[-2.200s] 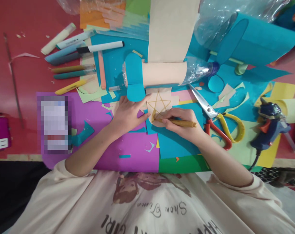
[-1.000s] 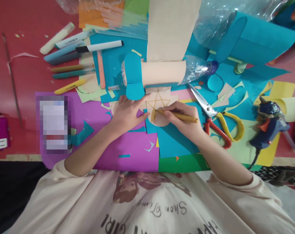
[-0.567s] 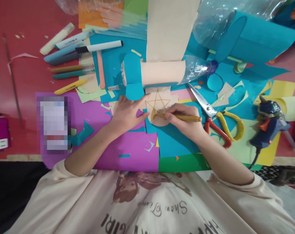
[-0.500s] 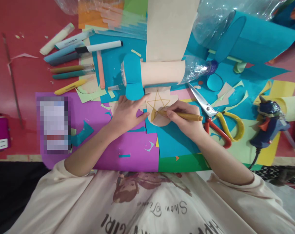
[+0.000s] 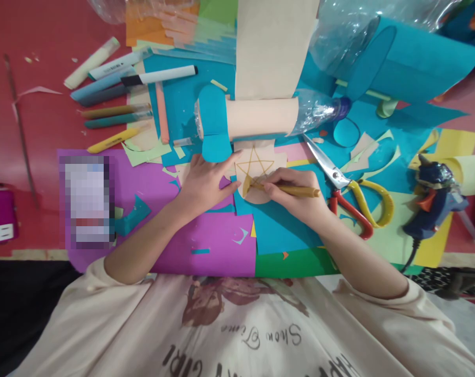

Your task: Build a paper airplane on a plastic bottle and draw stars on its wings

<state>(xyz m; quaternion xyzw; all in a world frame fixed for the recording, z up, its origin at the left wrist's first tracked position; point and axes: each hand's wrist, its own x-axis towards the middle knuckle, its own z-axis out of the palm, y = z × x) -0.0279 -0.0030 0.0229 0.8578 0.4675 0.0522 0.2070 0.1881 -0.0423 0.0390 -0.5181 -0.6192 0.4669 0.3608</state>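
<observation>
My right hand (image 5: 294, 196) is closed around a golden-brown marker (image 5: 302, 191). The marker's tip touches a pale peach paper cutout (image 5: 256, 154) with a rounded lower end. A five-pointed star is drawn on it in the same golden-brown, and its lower left point is coloured in. My left hand (image 5: 206, 180) lies flat with the fingers spread, thumb and index finger at the cutout's left edge. Just beyond the hands lies a clear plastic bottle (image 5: 319, 112) wrapped in a peach paper band (image 5: 263, 116), with a blue paper piece (image 5: 214, 123) at its base end.
Scissors (image 5: 337, 178) with red and yellow handles lie right of my right hand. A blue glue gun (image 5: 433, 199) rests farther right. Several markers (image 5: 115, 94) lie at the upper left, above a blurred-out phone (image 5: 88, 201). Coloured paper sheets and scraps cover the red table (image 5: 33, 131).
My right hand has shifted the marker back and forth in small strokes over the star's lower left part. The left hand has stayed in place on the paper.
</observation>
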